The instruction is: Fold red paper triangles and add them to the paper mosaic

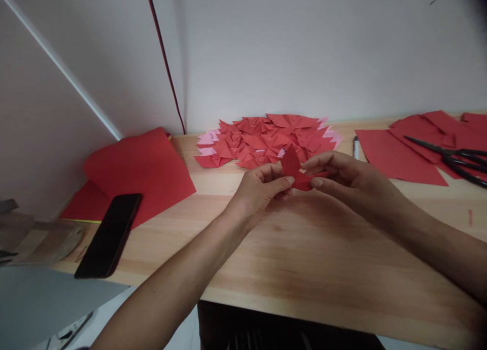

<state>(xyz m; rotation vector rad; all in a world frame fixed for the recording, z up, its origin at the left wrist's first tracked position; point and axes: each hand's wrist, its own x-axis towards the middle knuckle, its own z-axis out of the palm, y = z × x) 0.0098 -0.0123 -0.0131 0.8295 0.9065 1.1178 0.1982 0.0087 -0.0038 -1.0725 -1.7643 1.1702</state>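
A: Entry one: the piece and its place?

B: One small folded piece of red paper (292, 165), a pointed flap standing upright. You are holding it between your left hand (263, 184) and your right hand (342, 173), above the pale wooden tabletop (281, 269).

A: Entry two: surroundings?

B: Just beyond your fingers, one broad heap of red and pink folded paper pieces (258, 137) is lying along the foot of the wall; the upright flap is covering a bit of its front edge. To your right, one white pen with a dark cap (356, 149) is standing out behind your hand; beside it, several flat, overlapping red paper sheets (397, 160) are bearing one pair of black-handled scissors (452, 153). Well to your left, one large red paper sheet (140, 167) is lying partly under one black rectangular smartphone (108, 238).

A: Entry three: the hands?

B: Left: you are pinching the piece's left side, thumb on the near face, fingers curling behind. Right: you are keeping the hand half closed, thumb and bent fingers grasping the piece's right end, index finger reaching over towards the flap. Your fingers are hiding parts of the folds.
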